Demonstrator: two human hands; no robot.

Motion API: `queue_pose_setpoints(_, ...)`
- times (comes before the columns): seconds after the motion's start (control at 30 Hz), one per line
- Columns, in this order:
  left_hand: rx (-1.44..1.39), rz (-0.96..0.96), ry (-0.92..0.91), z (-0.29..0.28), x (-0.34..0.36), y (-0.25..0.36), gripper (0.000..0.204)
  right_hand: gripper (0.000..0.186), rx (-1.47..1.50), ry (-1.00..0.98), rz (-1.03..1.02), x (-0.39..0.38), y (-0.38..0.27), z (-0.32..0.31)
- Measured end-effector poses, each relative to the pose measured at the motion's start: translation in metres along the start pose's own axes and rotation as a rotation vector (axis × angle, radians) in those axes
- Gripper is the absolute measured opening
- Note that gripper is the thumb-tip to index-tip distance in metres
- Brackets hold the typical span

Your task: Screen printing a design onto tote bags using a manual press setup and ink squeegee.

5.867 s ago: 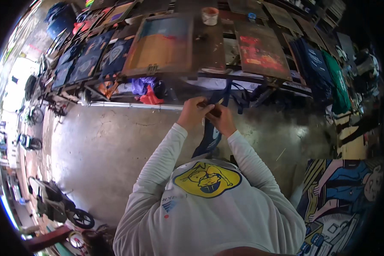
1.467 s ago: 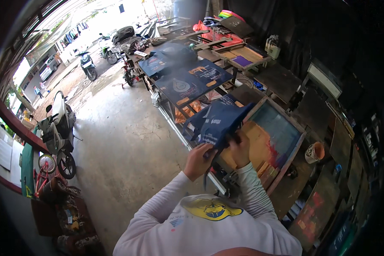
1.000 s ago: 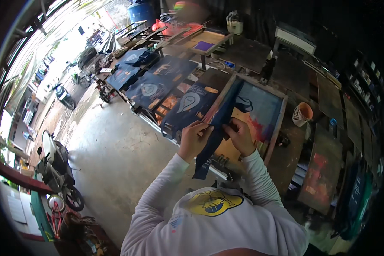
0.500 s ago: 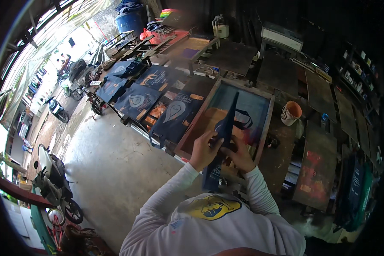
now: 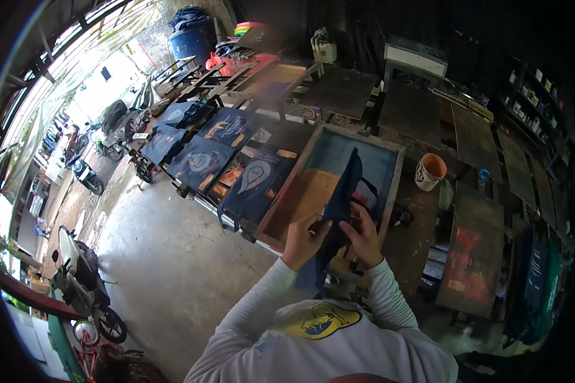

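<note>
A dark navy cloth tote bag [image 5: 340, 220] hangs upright and nearly edge-on in front of my chest. My left hand [image 5: 304, 241] pinches its left side between thumb and curled fingers. On the other side my right hand [image 5: 364, 237] grips the cloth, thumb toward me and fingers partly hidden. Behind the bag lies a wooden-framed printing screen [image 5: 288, 182] with a blue-green and orange-brown mesh. A printed navy bag [image 5: 260, 173] lies flat just left of the screen.
More printed navy bags [image 5: 201, 163] lie on boards to the left. An orange-rimmed bucket [image 5: 430, 172] stands right of the screen. Dark flat boards [image 5: 469, 255] fill the right side. Parked motorcycles [image 5: 86, 281] stand at the far left, and a blue barrel [image 5: 190, 43] at the back.
The bag has turned and spread between my hands; its handle loop no longer stands out to the right. The print on its lower part has gone from sight. My right hand has shifted slightly.
</note>
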State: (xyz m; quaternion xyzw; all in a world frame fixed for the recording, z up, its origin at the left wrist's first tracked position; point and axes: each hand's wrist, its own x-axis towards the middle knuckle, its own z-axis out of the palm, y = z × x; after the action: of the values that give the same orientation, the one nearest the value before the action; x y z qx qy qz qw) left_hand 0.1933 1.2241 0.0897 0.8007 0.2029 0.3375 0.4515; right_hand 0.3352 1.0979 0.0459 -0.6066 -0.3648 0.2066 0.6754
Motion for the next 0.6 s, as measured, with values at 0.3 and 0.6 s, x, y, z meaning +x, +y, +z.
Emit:
queue_pose_setpoints(0.3,-0.004,0.224,0.082,0.004,-0.019,0.032,0.018,0.077,0.408,-0.225,-0.029,-0.02,-0.046,0.005)
queue_pose_setpoints(0.6,0.015,0.125,0.018,0.0,-0.013,0.051,0.03,0.041,0.242,0.012,-0.001,-0.022,-0.044,-0.001)
